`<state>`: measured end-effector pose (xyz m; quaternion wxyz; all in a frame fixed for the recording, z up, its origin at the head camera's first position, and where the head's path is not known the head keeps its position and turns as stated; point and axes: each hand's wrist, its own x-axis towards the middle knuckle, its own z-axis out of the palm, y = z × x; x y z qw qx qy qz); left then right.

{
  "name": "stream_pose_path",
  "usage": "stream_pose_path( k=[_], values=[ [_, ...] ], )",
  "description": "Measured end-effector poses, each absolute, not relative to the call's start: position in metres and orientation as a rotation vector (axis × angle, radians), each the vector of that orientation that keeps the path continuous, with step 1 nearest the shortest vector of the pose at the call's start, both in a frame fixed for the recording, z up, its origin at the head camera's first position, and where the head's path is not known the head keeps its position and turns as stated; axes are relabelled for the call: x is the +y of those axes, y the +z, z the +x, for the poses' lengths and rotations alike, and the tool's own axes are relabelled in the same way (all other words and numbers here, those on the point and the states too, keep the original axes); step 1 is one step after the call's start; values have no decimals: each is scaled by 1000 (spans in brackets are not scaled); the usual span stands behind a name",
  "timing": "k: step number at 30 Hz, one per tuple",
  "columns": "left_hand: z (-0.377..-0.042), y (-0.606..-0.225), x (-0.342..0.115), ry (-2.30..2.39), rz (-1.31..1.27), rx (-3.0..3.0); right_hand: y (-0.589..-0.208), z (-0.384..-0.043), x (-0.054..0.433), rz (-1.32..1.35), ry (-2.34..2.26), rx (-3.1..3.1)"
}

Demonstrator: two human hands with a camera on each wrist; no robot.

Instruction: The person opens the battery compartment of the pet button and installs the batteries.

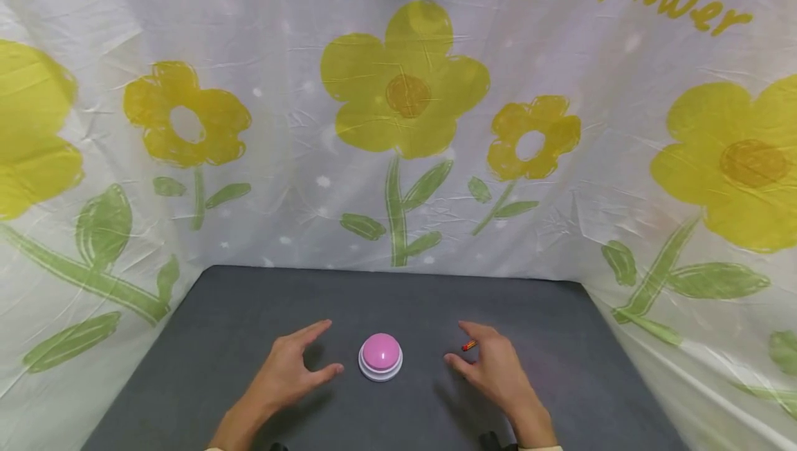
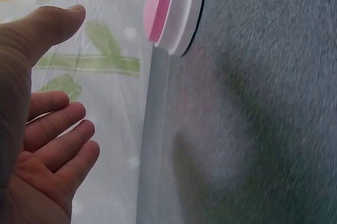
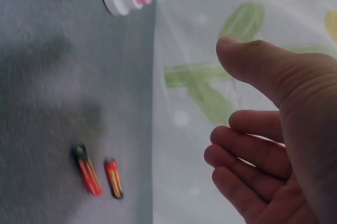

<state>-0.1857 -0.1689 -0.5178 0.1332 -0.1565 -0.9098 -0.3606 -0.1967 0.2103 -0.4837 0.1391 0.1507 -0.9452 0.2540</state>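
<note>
A round push button (image 1: 381, 354) with a pink dome and white base sits on the dark table, between the two hands. To its left my left hand (image 1: 289, 371) hovers over the table, thumb spread from the fingers and nothing in the grasp. My right hand (image 1: 495, 371) is held the same way on the other side, also holding nothing. Two small red, gold and black batteries (image 3: 87, 170) lie on the table below the right hand; in the head view a battery (image 1: 469, 345) shows between its thumb and fingers, with the rest hidden behind the hand.
The dark grey table (image 1: 349, 299) is bordered at the back and both sides by a white curtain (image 1: 280, 229) printed with yellow flowers and green leaves. Dark bands show at both wrists, near the bottom edge of the head view.
</note>
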Motion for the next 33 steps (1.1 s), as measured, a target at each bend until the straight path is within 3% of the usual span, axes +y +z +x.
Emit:
stream_pose_path(
  k=[19,33],
  values=[
    [-195,-538,-134,-1102,-544,-2597,-509,-208,171,629,793,-2750],
    [-203,-553,-113,-1180,-466,-2671,-527,-214,145,764,795,-2756]
  ],
)
